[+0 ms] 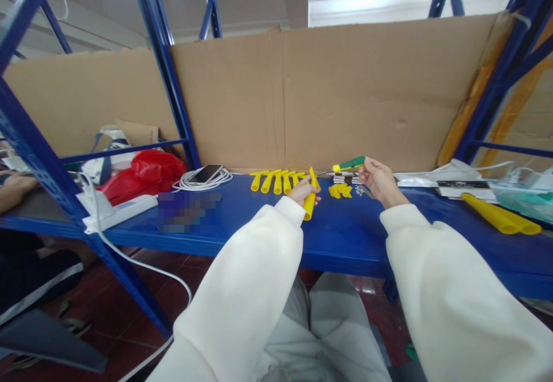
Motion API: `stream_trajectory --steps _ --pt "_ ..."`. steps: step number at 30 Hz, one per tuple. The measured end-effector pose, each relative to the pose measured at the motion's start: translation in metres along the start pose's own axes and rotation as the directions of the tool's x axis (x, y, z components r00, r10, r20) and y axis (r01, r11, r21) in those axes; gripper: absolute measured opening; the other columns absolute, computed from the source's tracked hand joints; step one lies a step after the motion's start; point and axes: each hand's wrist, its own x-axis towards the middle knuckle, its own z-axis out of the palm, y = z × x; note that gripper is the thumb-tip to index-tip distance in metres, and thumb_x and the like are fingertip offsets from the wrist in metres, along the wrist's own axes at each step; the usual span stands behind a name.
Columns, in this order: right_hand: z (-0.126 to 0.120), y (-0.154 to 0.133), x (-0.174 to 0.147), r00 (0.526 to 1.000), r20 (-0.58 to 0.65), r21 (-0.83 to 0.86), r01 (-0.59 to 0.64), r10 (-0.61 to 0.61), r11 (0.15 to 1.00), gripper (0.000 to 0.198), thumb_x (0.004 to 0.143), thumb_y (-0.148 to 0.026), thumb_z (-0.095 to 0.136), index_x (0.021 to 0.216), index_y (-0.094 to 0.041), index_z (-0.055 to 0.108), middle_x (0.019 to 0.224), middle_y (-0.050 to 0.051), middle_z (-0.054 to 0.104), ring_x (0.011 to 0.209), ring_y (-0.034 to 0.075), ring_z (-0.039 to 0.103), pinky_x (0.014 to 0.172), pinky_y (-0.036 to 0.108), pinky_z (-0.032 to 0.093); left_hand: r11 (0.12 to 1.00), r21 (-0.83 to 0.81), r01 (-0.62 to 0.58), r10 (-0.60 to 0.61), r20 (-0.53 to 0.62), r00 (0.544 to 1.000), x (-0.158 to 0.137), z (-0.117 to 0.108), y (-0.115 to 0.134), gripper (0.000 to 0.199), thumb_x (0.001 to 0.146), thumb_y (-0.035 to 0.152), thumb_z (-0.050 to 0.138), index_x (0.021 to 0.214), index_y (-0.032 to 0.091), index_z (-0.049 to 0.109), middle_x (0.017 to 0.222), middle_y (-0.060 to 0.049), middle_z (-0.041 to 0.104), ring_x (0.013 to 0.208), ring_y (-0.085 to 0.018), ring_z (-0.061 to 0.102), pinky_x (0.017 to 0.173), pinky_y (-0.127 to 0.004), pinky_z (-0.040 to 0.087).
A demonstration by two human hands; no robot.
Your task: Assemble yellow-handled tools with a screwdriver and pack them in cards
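My left hand (302,191) is closed round a yellow plastic tube (309,204), its round end tilted toward me. My right hand (377,179) grips a screwdriver (349,164) by the end of its green and yellow handle. The thin shaft points left, to the upper part of the tube; whether the tip touches it I cannot tell. Several like yellow tubes (277,184) lie in a row left of my left hand. Between my hands lie small yellow pieces (340,190), with small metal parts (359,189) beside them, too small to name.
Two larger yellow tubes (496,215) lie on the blue shelf (259,226) at right. Leftward are a phone (206,173) on a coiled white cable (184,183), a power strip (129,209) and a red bag (149,169). Cardboard (345,94) stands behind. Another person's hand (19,185) shows far left.
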Motion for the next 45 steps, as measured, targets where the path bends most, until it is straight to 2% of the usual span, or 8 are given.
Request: stream_trajectory --steps 3,8,13,18,23,26,35,45 --pt "0.0001 0.001 0.0002 1.0 -0.015 -0.011 0.008 -0.008 1.0 0.039 0.074 -0.042 0.079 0.066 -0.02 0.049 0.046 -0.007 0.048 0.038 0.005 0.042 0.036 0.014 0.035 1.0 -0.012 -0.008 0.008 0.018 1.0 -0.0014 0.0001 0.0007 0.085 0.081 0.0 0.048 0.156 0.029 0.022 0.1 -0.006 0.063 0.047 -0.007 0.051 0.041 -0.018 0.043" --pt "-0.0021 0.0047 0.0033 0.994 -0.108 -0.027 0.025 -0.028 0.999 0.042 0.072 -0.045 0.08 0.067 -0.021 0.046 0.045 -0.008 0.046 0.036 0.006 0.041 0.034 0.015 0.033 1.0 -0.006 -0.003 0.003 0.047 0.999 -0.0019 0.0008 0.0014 0.084 0.081 0.0 0.049 0.155 0.03 0.025 0.099 -0.005 0.062 0.046 -0.006 0.051 0.041 -0.018 0.042" --pt "-0.0035 0.007 0.0039 0.989 -0.15 -0.039 -0.014 0.008 0.999 0.043 0.071 -0.047 0.079 0.069 -0.023 0.044 0.041 -0.01 0.04 0.033 0.006 0.037 0.031 0.016 0.03 1.0 -0.009 0.002 -0.002 0.036 0.999 -0.002 0.0009 0.0016 0.084 0.081 0.0 0.05 0.155 0.032 0.025 0.099 -0.004 0.062 0.046 -0.005 0.051 0.041 -0.017 0.042" --pt "-0.0043 0.0066 0.0017 0.993 -0.116 -0.054 -0.026 0.019 0.998 0.042 0.071 -0.05 0.079 0.071 -0.022 0.046 0.04 -0.011 0.036 0.032 0.005 0.033 0.03 0.015 0.027 1.0 -0.018 -0.006 0.006 0.038 0.999 -0.0023 0.0007 0.0015 0.083 0.082 -0.001 0.049 0.155 0.033 0.025 0.101 -0.005 0.062 0.046 -0.005 0.051 0.041 -0.017 0.042" --pt "-0.0002 0.0031 -0.0004 0.999 -0.041 -0.017 -0.018 0.017 1.0 0.034 0.072 -0.042 0.08 0.075 -0.021 0.053 0.046 -0.009 0.043 0.037 0.005 0.039 0.033 0.015 0.031 0.999 -0.029 -0.019 0.019 0.013 1.0 -0.0023 0.0008 0.0012 0.086 0.082 -0.001 0.048 0.157 0.031 0.019 0.104 -0.006 0.062 0.046 -0.005 0.051 0.042 -0.017 0.042" --pt "0.0006 0.0033 -0.0003 1.0 -0.019 -0.017 -0.009 0.009 1.0 0.036 0.071 -0.04 0.082 0.073 -0.021 0.051 0.048 -0.008 0.045 0.038 0.005 0.04 0.035 0.015 0.032 0.999 -0.025 -0.022 0.022 -0.008 1.0 -0.0016 0.0009 0.0011 0.087 0.081 0.001 0.052 0.156 0.032 0.019 0.11 -0.008 0.062 0.047 -0.005 0.052 0.042 -0.017 0.043" --pt "-0.0033 0.0056 0.0011 0.992 -0.129 -0.035 0.001 -0.006 0.999 0.046 0.069 -0.048 0.081 0.069 -0.022 0.044 0.046 -0.009 0.044 0.036 0.005 0.037 0.03 0.014 0.027 1.0 0.0 -0.03 0.03 0.053 0.998 -0.0044 0.0025 0.0023 0.084 0.082 0.001 0.047 0.155 0.034 0.023 0.109 -0.006 0.063 0.047 -0.004 0.05 0.041 -0.016 0.043" --pt "-0.0018 0.0054 -0.0007 0.989 -0.146 -0.056 -0.007 -0.002 0.998 0.045 0.067 -0.046 0.083 0.067 -0.021 0.045 0.048 -0.008 0.048 0.035 0.004 0.036 0.029 0.014 0.026 1.0 -0.013 -0.023 0.023 0.028 0.999 -0.0057 0.0019 0.003 0.084 0.083 0.0 0.047 0.156 0.033 0.021 0.11 -0.008 0.061 0.046 -0.004 0.05 0.041 -0.017 0.043"
